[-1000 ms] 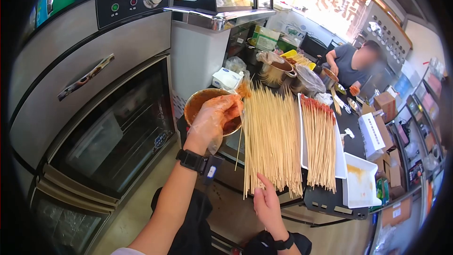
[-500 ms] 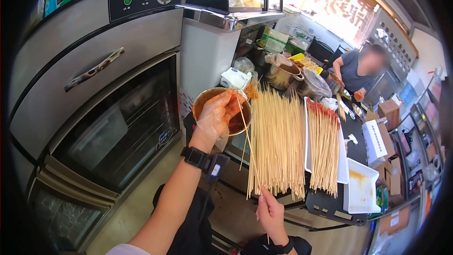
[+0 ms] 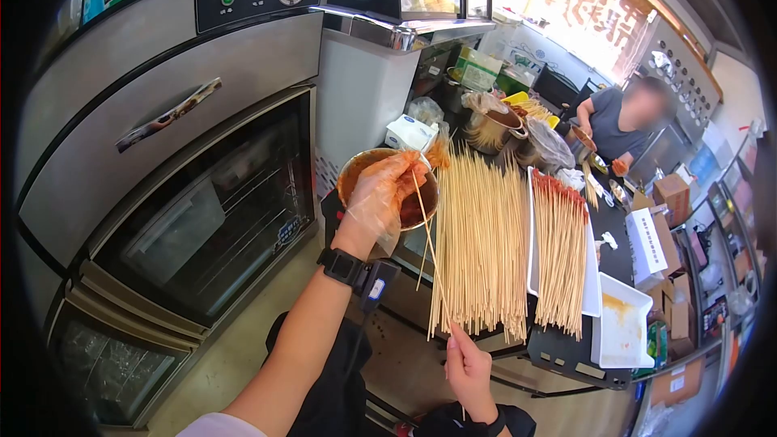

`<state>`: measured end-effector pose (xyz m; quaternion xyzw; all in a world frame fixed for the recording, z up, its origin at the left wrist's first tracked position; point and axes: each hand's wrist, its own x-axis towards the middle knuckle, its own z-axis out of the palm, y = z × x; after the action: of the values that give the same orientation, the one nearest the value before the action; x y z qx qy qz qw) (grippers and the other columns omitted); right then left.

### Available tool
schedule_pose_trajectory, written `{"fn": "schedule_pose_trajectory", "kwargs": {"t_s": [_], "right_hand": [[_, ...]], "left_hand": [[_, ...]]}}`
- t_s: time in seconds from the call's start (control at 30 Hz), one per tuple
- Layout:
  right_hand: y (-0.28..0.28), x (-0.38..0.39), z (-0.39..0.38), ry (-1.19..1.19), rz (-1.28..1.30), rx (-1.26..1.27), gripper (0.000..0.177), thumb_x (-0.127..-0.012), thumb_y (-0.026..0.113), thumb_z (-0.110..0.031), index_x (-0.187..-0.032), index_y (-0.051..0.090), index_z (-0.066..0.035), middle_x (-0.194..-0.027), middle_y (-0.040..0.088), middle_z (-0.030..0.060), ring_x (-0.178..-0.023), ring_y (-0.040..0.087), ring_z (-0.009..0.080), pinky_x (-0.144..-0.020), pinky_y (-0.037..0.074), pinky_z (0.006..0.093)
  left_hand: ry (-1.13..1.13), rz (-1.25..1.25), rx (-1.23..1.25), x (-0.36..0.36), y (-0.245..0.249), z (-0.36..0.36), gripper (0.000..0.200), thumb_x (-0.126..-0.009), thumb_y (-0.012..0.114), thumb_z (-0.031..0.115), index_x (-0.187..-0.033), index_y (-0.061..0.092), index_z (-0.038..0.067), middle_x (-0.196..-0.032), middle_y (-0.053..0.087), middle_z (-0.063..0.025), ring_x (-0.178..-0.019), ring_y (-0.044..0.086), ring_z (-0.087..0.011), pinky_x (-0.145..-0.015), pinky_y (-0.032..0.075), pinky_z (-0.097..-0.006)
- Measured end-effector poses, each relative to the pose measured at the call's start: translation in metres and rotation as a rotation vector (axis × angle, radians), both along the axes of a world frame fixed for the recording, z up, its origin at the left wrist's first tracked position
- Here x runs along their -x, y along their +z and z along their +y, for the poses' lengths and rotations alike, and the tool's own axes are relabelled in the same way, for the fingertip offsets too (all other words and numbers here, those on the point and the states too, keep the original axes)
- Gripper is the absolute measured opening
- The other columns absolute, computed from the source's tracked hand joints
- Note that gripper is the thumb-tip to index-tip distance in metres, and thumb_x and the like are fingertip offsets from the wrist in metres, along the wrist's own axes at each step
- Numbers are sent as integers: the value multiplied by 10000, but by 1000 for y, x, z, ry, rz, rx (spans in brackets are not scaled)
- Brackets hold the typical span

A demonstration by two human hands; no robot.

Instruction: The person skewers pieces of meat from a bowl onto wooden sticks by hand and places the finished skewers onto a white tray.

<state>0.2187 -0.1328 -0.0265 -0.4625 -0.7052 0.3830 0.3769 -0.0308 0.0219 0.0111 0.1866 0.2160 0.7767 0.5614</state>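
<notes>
My left hand (image 3: pixel 379 198), in a clear plastic glove smeared orange-red, is closed at the upper tip of a bamboo skewer (image 3: pixel 432 255). Its fingers hide whatever they grip there. Below it is a metal pot (image 3: pixel 349 171) with red sauce inside. Lower down, my right hand (image 3: pixel 469 366) is bare and pinches the same skewer near its bottom end. Between the two hands the skewer runs at a slant, beside a wide row of bare bamboo skewers (image 3: pixel 483 251). Farther right, skewers with red food on their tips (image 3: pixel 558 252) lie in a white tray (image 3: pixel 593 295).
Another white tray (image 3: pixel 619 332), stained yellowish, sits at the table's near right corner. Behind the skewers are a steel pot (image 3: pixel 488 133) and a tissue pack (image 3: pixel 410 134). A person (image 3: pixel 619 117) works across the table. A steel cabinet (image 3: pixel 243 57) stands at left.
The whole view has shifted slightly to the right. Both hands keep nearly the same hold on the skewer, with the left fingers slightly changed at its tip.
</notes>
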Motion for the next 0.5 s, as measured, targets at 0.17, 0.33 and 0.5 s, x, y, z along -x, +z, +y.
{"fn": "schedule_pose_trajectory", "kwargs": {"t_s": [0.17,0.33,0.5], "right_hand": [[20,1,-2,25,-145,-182,311,-859,511,-30,-1167,533,0,-537,443,98,-450,397,98,-468,368,223],[24,-2,-3,50,-211,-244,317,-849,512,-21,-1165,524,2,-549,425,106,-449,388,126,-458,346,233],[30,-13,2,61,-334,-298,352,-838,510,-9,-1190,501,-10,-582,462,158,-454,430,233,-475,377,266]], "left_hand": [[-44,58,-38,0,0,-2,221,-893,507,101,-1037,571,-53,-938,609,-106,-823,607,-173,-752,522,-288],[-47,167,42,-5,5,-4,207,-898,490,92,-1020,566,-58,-890,599,-90,-759,590,-152,-727,510,-259],[-62,242,-59,-7,3,-5,210,-910,478,103,-1031,550,-53,-882,586,-69,-742,579,-131,-742,512,-251]]}}
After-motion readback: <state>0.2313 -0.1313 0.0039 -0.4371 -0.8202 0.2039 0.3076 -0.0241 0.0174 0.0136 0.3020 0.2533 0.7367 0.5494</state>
